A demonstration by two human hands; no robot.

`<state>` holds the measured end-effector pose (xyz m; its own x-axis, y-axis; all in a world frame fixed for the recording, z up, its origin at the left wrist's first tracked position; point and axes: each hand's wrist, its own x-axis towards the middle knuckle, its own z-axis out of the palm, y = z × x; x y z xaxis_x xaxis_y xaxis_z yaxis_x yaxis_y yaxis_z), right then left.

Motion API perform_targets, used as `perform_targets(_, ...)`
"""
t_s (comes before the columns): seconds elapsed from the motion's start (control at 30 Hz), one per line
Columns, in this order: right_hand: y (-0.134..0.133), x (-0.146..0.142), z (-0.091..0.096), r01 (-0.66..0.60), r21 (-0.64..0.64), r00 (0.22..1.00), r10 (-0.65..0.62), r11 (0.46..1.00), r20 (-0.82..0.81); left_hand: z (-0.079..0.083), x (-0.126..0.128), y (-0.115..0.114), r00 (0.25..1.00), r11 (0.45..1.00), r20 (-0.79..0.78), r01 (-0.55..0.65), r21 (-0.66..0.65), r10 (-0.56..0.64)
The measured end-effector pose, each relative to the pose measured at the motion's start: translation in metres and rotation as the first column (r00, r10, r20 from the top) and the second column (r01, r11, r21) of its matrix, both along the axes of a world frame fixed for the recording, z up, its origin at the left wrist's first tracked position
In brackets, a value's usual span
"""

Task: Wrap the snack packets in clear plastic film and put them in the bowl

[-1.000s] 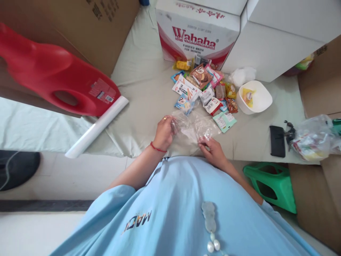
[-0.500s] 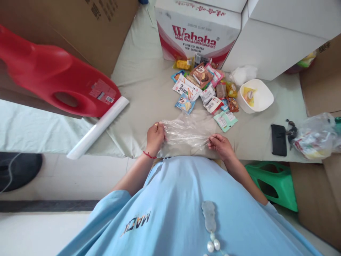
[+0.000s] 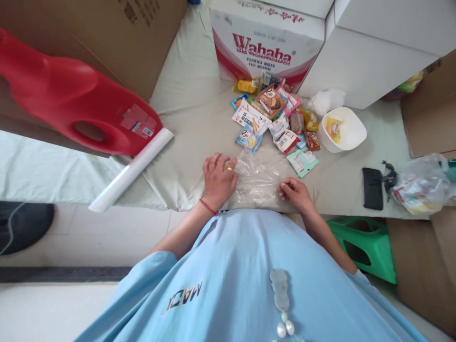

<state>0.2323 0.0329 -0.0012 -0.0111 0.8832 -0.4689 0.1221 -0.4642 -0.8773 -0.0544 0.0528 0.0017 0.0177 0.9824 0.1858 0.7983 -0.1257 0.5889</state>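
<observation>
Pale green cloth-covered surface (image 3: 192,126) is used as base. White-and-red cardboard water box (image 3: 268,45) is set far centre. Multicoloured heap of small snack packets (image 3: 269,111) is piled at its near side. Thin clear plastic bag (image 3: 257,185) is laid nearer, between hands. Left hand (image 3: 218,181) is placed palm-down at bag's left edge, fingers slightly spread; underside hidden, can't tell if grip is clamped. Bag's right edge is pinched by right hand (image 3: 295,191), grip together.
</observation>
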Motion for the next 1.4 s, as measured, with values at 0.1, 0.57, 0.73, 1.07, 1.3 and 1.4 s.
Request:
perform_targets(0.1, -0.004, 0.008, -0.003, -0.005, 0.023, 0.999, 0.004, 1.000, 0.043, -0.009, -0.003, 0.015, 0.978, 0.991, 0.182, -0.089, -0.099, 0.106)
perform_targets(0.57, -0.015, 0.021, -0.012, -0.143, 0.017, 0.953, 0.133, 0.990, 0.272, -0.030, -0.008, -0.006, 0.992, 0.997, -0.127, 0.034, 0.071, -0.025)
perform_targets(0.73, 0.011, 0.074, 0.006, -0.433, -0.083, 0.828, 0.433, 0.897, 0.357, -0.028, -0.020, -0.013, 0.934, 0.967, -0.263, 0.209, -0.147, -0.242)
perform_targets(1.07, 0.152, 0.035, 0.022, -0.777, 0.008, 0.191, 0.224, 0.630, 0.956, -0.029, -0.023, -0.010, 0.893, 0.935, -0.304, 0.268, -0.230, -0.331)
perform_targets(1.3, 0.132, 0.057, 0.018, -0.663, 0.272, 0.356, -0.026, 0.697, 0.934, -0.031, -0.021, -0.026, 0.914, 0.945, -0.284, 0.224, -0.240, -0.289)
perform_targets(1.4, 0.112, 0.068, 0.037, -0.533, 0.462, 0.522, -0.155, 0.709, 0.839, -0.031, -0.020, -0.028, 0.918, 0.944, -0.281, 0.210, -0.254, -0.279)
